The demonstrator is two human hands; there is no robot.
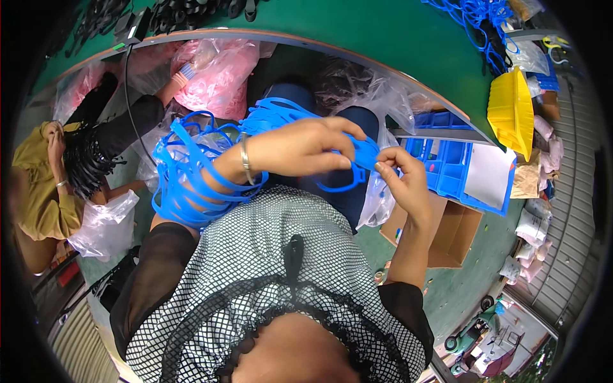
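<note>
Many flat blue straps [185,185] are looped round my left forearm, above a metal bangle at the wrist. My left hand [303,150] lies across a bunch of blue straps [274,112] over my lap, its fingers curled round them. To its right, my right hand [408,182] pinches the end of the blue bunch between thumb and fingertips. A single strap loop [345,187] hangs below the left fingers. The part of the bunch under the left palm is hidden.
A green table [357,19] edges the far side, with black straps [185,13] and a yellow bin [511,115]. Blue crates [447,166] and a cardboard box [456,233] stand right. At left, a co-worker [48,185] sits near pink-filled plastic bags [214,80].
</note>
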